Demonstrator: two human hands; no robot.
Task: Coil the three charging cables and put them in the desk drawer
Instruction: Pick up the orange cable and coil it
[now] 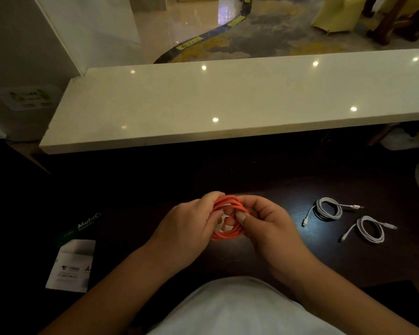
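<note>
while both hands work above the dark bench [300, 252], an orange cable [228, 234] is held in a loose coil between them, raised just over the bench's near middle. the left hand [191, 228] clamps the coil's left side, fingers curled over the top loops. the right hand [267, 222] pinches the coil's right side, its thumb pressed on the strands facing the camera. the two hands sit close together, joined only by the coil.

to the right, well apart from the hands, two white cables lie already coiled on the bench: the farther white cable [328, 209], with one plug end trailing toward the right and the other toward the near left, and the nearer white cable [371, 229] just beside it, its ends splayed the same way.

at the bench's left edge lies a white packet [70, 264] with dark print, and above it a dark package [82, 227] with pale lettering, partly lost in shadow. a pale stone ledge [228, 100] runs across behind the bench, catching small spots of light.
</note>
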